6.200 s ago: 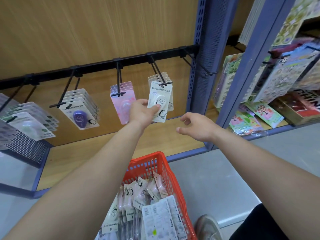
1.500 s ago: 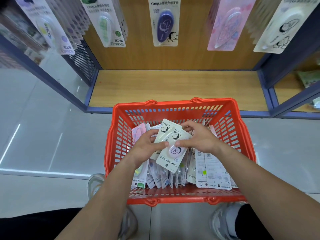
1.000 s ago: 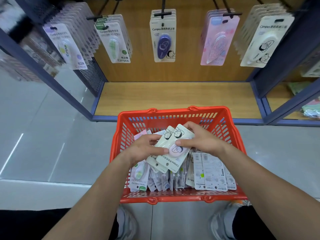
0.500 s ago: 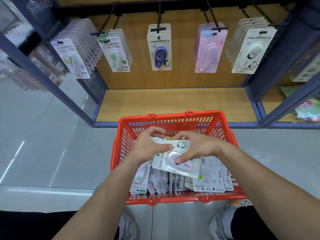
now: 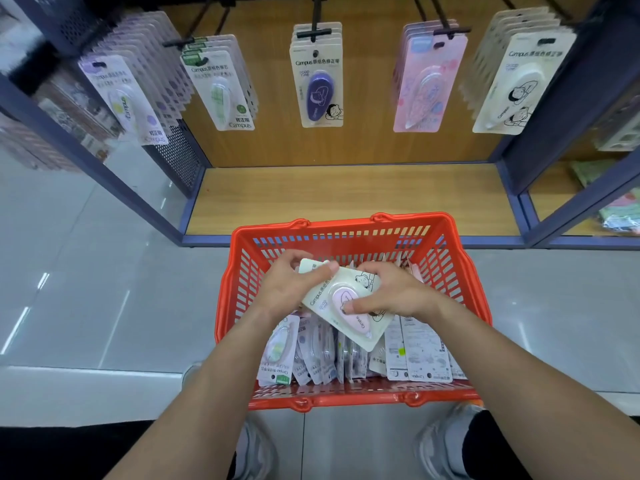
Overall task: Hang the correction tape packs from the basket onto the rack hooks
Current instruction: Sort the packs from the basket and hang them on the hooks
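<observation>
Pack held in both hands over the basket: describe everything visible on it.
The held pack is a cream card with a clear plastic blister over a pale pink, oval correction tape, dark Campus lettering along one edge and a cartoon figure partly hidden. It lies tilted, face up, above the packs standing in the red basket. The left hand grips its upper left end; the right hand holds the right side, thumb on the blister. Its hang hole is hidden.
</observation>
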`<state>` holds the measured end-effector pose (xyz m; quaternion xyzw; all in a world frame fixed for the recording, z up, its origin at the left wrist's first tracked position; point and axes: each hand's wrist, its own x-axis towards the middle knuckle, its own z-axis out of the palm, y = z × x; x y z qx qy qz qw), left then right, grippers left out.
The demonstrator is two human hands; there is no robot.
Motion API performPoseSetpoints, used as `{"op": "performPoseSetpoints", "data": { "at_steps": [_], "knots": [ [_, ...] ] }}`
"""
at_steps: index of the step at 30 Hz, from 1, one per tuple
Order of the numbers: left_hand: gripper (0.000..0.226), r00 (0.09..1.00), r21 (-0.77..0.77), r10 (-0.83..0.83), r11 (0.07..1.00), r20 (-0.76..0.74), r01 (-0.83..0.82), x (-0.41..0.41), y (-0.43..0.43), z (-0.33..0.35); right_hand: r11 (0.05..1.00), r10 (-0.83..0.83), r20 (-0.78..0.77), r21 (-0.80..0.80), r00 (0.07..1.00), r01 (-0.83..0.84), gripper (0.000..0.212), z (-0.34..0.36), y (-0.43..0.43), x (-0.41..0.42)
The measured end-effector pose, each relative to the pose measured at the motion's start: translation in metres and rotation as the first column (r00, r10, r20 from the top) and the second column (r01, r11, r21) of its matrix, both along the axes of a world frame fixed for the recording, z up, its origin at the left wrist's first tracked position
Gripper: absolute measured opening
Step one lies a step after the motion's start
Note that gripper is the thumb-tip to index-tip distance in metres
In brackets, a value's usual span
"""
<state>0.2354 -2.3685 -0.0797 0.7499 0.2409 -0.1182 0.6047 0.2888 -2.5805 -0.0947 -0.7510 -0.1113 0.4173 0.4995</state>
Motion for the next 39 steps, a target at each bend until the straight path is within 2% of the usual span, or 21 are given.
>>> {"op": "performPoseSetpoints", "data": {
  "at_steps": [4, 10, 15, 17, 21, 25, 29, 36, 39],
  "knots": [
    [0.037, 0.997, -0.052, 0.079, 0.996, 0.009, -0.079, 0.000, 0.009, -0.013, 0.991, -0.121, -0.051, 0.054, 0.991, 0.123, 0.042, -0.016, -0.003, 0.001],
    [0.043, 0.975, -0.162, 0.205, 0.968, 0.080, -0.190, 0.004, 0.008, -0.026, 0.927, -0.326, -0.060, 0.174, 0.943, 0.332, 0.052, -0.025, -0.001, 0.000],
    [0.047, 0.947, -0.333, 0.308, 0.906, 0.091, -0.262, 0.010, -0.001, -0.019, 0.899, -0.354, -0.034, 0.263, 0.935, 0.350, 0.045, -0.017, 0.016, -0.009],
    [0.048, 0.939, -0.361, 0.325, 0.894, 0.111, -0.266, 0.012, -0.002, -0.015, 0.875, -0.391, -0.034, 0.296, 0.920, 0.383, 0.035, -0.011, 0.025, -0.014],
    [0.034, 0.947, -0.360, 0.292, 0.905, 0.135, -0.227, 0.014, -0.007, 0.001, 0.816, -0.489, -0.020, 0.343, 0.872, 0.465, 0.025, 0.007, 0.038, -0.020],
    [0.024, 0.941, -0.399, 0.303, 0.890, 0.153, -0.221, 0.014, -0.012, 0.033, 0.795, -0.530, 0.008, 0.353, 0.848, 0.493, 0.019, 0.030, 0.041, -0.019],
    [0.016, 0.947, -0.372, 0.269, 0.909, 0.177, -0.188, 0.016, -0.015, 0.059, 0.784, -0.552, 0.002, 0.341, 0.834, 0.518, 0.016, 0.054, 0.036, -0.019],
    [0.043, 0.960, -0.224, 0.136, 0.971, 0.244, -0.080, 0.005, -0.009, 0.096, 0.818, -0.491, 0.032, 0.359, 0.870, 0.448, 0.018, 0.093, 0.026, -0.021],
    [0.053, 0.958, -0.186, 0.094, 0.982, 0.271, -0.044, 0.001, -0.005, 0.119, 0.822, -0.484, 0.019, 0.352, 0.875, 0.448, 0.031, 0.109, 0.024, -0.020]
  ]
}}
